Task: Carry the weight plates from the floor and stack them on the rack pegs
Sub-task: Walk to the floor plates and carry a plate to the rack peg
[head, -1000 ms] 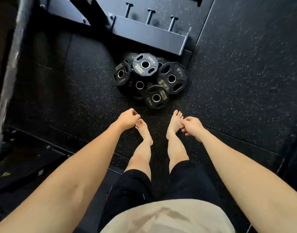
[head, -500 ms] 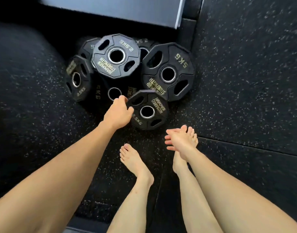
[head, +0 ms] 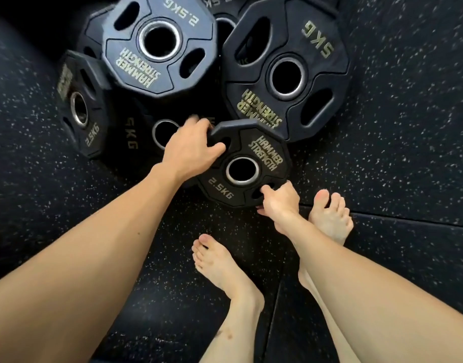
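Several black Hammer Strength weight plates lie piled on the floor. The nearest is a 2.5 kg plate [head: 251,163] at the front of the pile. My left hand [head: 189,150] grips its upper left edge, thumb in a grip slot. My right hand [head: 280,200] holds its lower right edge, thumb hooked into another slot. Behind it lie a large 5 kg plate [head: 285,72], another 2.5 kg plate [head: 159,45] raised on top of the pile, a tilted 2.5 kg plate [head: 79,108] on the left and a partly hidden 5 kg plate [head: 143,137]. The rack pegs are out of view.
Black speckled rubber floor [head: 395,153] surrounds the pile, with a tile seam running under my feet. My bare left foot [head: 219,268] and right foot [head: 330,216] stand just in front of the plates.
I have bent down closer to the pile. My right hand moved forward from above my foot and took hold of the front 2.5 kg plate; my left hand closed on its other edge.
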Tool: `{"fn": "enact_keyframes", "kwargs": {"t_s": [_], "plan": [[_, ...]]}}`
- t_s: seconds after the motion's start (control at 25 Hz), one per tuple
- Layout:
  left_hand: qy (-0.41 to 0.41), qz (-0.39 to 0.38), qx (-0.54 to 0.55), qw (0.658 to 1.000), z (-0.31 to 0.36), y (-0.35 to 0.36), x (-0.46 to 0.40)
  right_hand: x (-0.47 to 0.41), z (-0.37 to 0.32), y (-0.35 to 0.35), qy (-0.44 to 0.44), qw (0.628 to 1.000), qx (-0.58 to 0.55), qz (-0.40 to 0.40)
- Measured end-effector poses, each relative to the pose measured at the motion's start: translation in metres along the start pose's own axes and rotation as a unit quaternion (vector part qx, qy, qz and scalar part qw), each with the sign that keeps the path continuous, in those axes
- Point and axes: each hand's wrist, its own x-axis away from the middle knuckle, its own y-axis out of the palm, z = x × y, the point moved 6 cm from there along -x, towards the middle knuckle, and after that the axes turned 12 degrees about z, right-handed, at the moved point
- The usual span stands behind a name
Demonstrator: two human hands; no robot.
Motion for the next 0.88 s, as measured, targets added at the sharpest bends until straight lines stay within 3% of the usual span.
{"fn": "enact_keyframes", "kwargs": {"t_s": [0.08,0.2,0.32,0.48,0.6,0.88], "plan": [[0.008,-0.019,0.026,0.999,-0.002,-0.001,0.012,0.001,-0.011,-0.017,-0.049,0.998,0.039,0.020],[-0.108,-0.004,0.134,0.985,-0.011,-0.020,0.058,0.027,-0.039,-0.053,-0.126,0.984,0.125,0.004],[-0.204,0.029,0.209,0.956,-0.001,-0.064,0.106,0.076,-0.062,-0.087,-0.183,0.974,0.134,-0.023],[-0.278,0.062,0.338,0.897,0.019,-0.145,0.156,0.165,-0.090,-0.136,-0.213,0.974,0.076,-0.024],[-0.273,0.100,0.398,0.870,0.043,-0.232,0.197,0.249,-0.118,-0.185,-0.237,0.971,0.010,-0.034],[-0.271,0.190,0.561,0.759,0.098,-0.434,0.321,0.473,-0.171,-0.302,-0.317,0.929,-0.157,-0.109]]}}
